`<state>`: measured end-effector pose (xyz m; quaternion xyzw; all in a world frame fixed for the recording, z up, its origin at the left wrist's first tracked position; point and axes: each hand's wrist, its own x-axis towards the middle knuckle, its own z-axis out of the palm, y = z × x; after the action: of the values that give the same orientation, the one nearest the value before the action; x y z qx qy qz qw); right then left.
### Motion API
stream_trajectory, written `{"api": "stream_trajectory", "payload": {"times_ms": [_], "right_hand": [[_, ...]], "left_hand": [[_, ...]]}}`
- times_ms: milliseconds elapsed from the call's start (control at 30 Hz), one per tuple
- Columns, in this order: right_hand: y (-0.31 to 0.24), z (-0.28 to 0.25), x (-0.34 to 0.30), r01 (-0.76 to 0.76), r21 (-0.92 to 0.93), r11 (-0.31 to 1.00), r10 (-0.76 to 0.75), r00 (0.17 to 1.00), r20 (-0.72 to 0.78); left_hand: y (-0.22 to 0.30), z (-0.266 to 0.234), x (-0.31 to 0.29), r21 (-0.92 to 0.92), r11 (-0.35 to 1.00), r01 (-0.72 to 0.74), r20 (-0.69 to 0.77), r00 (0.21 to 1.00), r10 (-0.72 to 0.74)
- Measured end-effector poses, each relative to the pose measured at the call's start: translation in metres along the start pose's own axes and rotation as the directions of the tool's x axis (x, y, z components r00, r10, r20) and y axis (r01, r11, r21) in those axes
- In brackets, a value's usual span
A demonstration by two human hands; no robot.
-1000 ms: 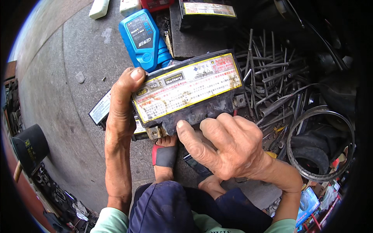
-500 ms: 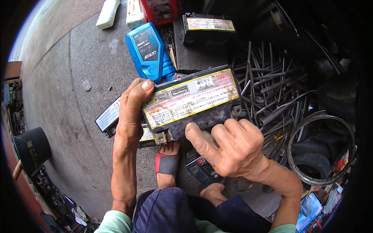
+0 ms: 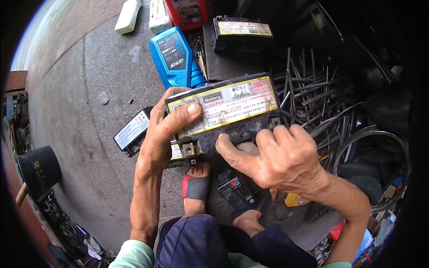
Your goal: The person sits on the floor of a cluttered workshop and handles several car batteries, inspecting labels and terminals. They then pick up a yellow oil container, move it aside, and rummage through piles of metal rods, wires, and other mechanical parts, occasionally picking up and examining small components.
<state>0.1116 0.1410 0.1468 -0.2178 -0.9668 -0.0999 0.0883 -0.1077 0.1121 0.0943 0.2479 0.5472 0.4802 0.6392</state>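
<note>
A black battery with a yellow-edged label is held up in front of me, tilted so its label and terminal side show. My left hand grips its left end, thumb lying across the label. At the near edge my right hand is closed, with its thumb touching the black terminal side; the fingertips are hidden. Below and to the left, a battery with a white label lies on the ground. Another black battery shows partly beneath the held one. A smaller dark battery lies by my feet.
A blue oil bottle, a red container and white bottles stand beyond. Another battery rests on a dark block. Metal rods are heaped at right, near a metal ring. A black-headed mallet stands at left.
My left thumb has moved from the battery's top corner onto the label. My right hand and forearm have shifted slightly right. A yellow object now shows below my right hand.
</note>
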Motion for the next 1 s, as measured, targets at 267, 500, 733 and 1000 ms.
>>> {"api": "stream_trajectory", "payload": {"times_ms": [267,500,733,1000], "right_hand": [[0.025,0.001,0.003,0.119,-0.146,0.982,-0.096,0.983,0.154],[0.039,-0.001,-0.009,-0.009,0.317,0.949,0.027,0.998,-0.054],[0.023,0.027,-0.01,-0.016,0.469,0.883,0.18,0.934,-0.308],[0.017,0.036,-0.012,0.022,0.583,0.812,0.259,0.882,-0.393]], "left_hand": [[0.0,0.001,0.004,0.038,0.999,-0.011,-0.004,1.0,0.011],[0.004,0.001,0.008,0.005,0.999,0.039,0.017,0.999,-0.039],[0.008,-0.006,0.015,-0.062,0.996,0.06,0.113,0.992,-0.053],[0.011,0.003,0.013,-0.136,0.989,0.066,0.046,0.997,-0.06]]}}
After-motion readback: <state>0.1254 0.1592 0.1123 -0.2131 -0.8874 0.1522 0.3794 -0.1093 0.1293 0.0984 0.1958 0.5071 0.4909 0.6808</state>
